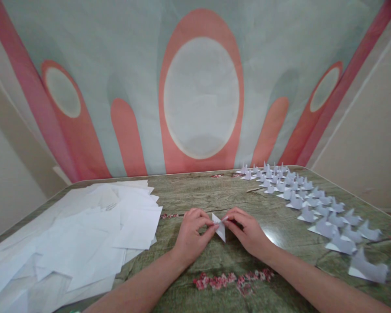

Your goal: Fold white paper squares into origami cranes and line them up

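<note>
Between my two hands, just above the middle of the table, is a small piece of folded white paper (220, 231) with pointed ends. My left hand (193, 232) pinches its left side between thumb and fingertips. From the other side, my right hand (246, 230) pinches a narrow tip of the same paper. The paper stands tilted, one point up and one point down. Its finer folds are too small to make out.
Many loose white paper sheets (81, 230) lie in an overlapping pile on the left. Several rows of folded paper birds (340, 241) stand along the right side. The wood-patterned table (195, 191) has printed pink flowers and meets a patterned backdrop (143, 65) behind.
</note>
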Demonstrator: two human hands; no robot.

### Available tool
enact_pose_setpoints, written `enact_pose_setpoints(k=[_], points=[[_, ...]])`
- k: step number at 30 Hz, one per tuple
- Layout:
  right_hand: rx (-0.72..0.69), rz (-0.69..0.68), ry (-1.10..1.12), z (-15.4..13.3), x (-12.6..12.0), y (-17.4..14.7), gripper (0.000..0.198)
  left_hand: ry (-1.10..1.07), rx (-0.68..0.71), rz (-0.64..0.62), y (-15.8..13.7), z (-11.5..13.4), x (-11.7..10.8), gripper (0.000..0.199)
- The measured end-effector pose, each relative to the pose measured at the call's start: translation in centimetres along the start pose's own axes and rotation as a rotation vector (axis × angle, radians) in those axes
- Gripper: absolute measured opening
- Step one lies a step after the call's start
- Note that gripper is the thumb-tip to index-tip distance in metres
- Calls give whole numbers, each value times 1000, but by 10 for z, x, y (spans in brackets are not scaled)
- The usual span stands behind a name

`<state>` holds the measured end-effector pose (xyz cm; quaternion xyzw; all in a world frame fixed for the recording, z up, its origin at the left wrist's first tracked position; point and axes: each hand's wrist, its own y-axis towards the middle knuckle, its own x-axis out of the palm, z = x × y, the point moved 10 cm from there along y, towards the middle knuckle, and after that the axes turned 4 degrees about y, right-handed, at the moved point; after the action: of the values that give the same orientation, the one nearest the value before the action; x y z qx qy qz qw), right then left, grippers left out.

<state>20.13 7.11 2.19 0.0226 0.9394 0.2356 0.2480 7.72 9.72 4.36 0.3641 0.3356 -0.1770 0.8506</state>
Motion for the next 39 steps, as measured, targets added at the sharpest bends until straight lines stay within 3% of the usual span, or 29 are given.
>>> enact_pose_setpoints(k=[6, 13, 17, 24, 27, 32, 39], points=[[79, -57, -15, 17, 9, 2, 13, 125, -52, -119, -1, -8, 13, 15], [84, -93, -89, 17, 12, 3, 13, 167, -86, -219, -4, -12, 24, 20], [81, -83, -86, 16, 11, 3, 10, 130, -76, -222, -3, -8, 22, 22], [163, 109, -217, 21, -7, -4, 12, 48, -51, -190, -3, -1, 15, 14], [168, 70, -305, 10, -3, -7, 13, 55, -81, -180, -3, -7, 16, 17], [45, -67, -398, -17, 15, -10, 11, 50, -69, -193, -2, -7, 20, 17], [52, -55, -509, -5, 14, -8, 14, -4, -26, -215, -4, -5, 23, 31]])
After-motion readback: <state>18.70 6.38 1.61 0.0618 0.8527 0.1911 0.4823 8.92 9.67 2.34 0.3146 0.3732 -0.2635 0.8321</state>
